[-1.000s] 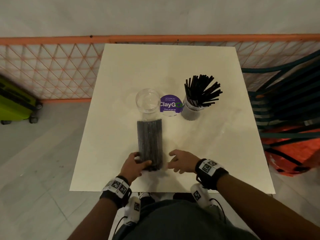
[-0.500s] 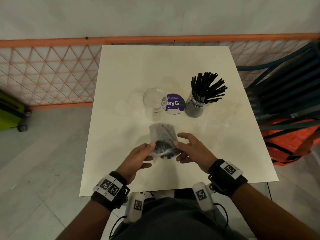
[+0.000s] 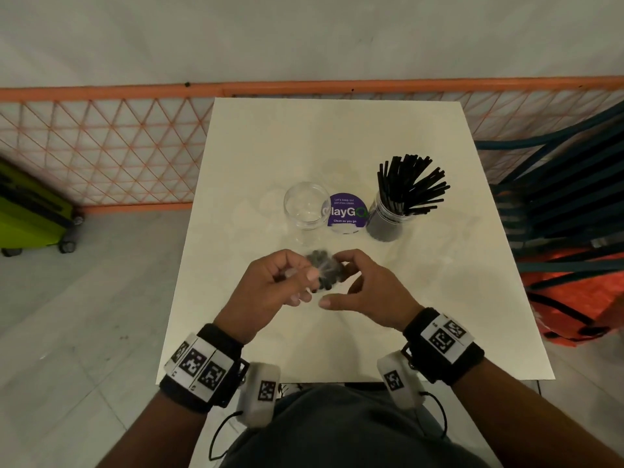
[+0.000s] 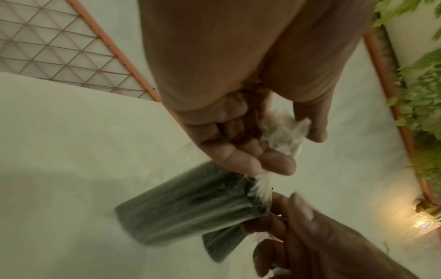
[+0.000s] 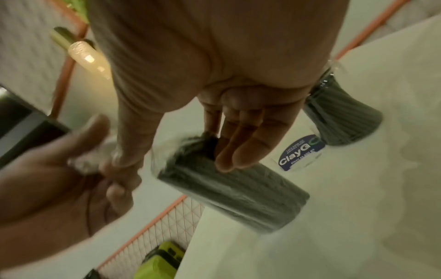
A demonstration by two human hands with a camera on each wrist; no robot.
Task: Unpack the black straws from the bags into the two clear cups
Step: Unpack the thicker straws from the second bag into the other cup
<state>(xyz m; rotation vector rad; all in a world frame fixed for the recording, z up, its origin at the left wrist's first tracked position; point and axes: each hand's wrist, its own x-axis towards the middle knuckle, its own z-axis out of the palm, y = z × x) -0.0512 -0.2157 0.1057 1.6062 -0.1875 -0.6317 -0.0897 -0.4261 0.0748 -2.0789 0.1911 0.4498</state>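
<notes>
While the left hand (image 3: pixel 275 285) pinches the loose plastic at the end of the bag of straws (image 3: pixel 325 270), the right hand (image 3: pixel 366 287) curls its fingers round the bundle, holding it above the table (image 3: pixel 337 136). Beyond stand an empty cup (image 3: pixel 306 206) and a cup (image 3: pixel 385 221) full of straws (image 3: pixel 410 182), a purple sticker (image 3: pixel 346 211) between them.

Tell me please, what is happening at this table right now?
A person is opening a bag of black straws held above the table. The left hand pinches the bag's plastic end, and the right hand grips the bundle. One clear cup already holds straws; the other cup is empty. A purple sticker lies between them.
</notes>
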